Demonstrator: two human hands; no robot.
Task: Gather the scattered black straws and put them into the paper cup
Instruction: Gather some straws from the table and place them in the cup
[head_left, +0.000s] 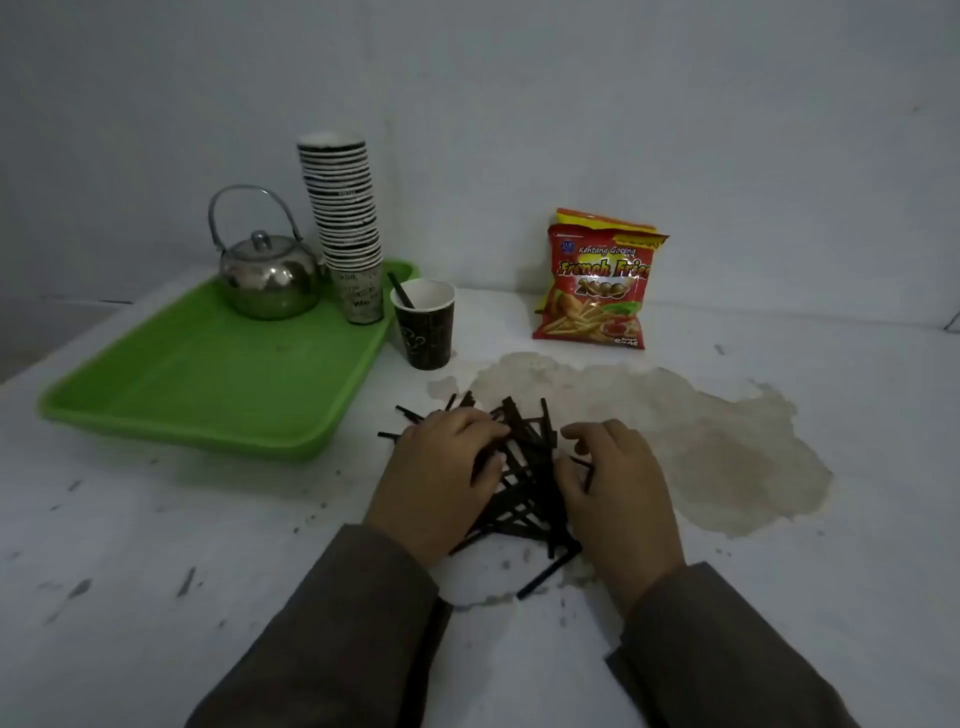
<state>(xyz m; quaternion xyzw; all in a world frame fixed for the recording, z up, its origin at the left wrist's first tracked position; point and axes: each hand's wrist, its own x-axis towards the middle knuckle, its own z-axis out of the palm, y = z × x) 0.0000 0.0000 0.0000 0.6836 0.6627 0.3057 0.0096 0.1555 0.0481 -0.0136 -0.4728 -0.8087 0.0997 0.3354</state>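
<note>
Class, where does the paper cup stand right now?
The paper cup stands upright on the table, just right of the green tray, beyond the straw pile.

We see thin black plastic straws (524, 483), a dark printed paper cup (427, 332) with white inside, a bright green plastic tray (208, 384), and a red-and-yellow snack bag (597, 283).

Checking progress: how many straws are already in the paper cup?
1: a single straw leans against the left rim of the paper cup. Others could be hidden below the rim.
</note>
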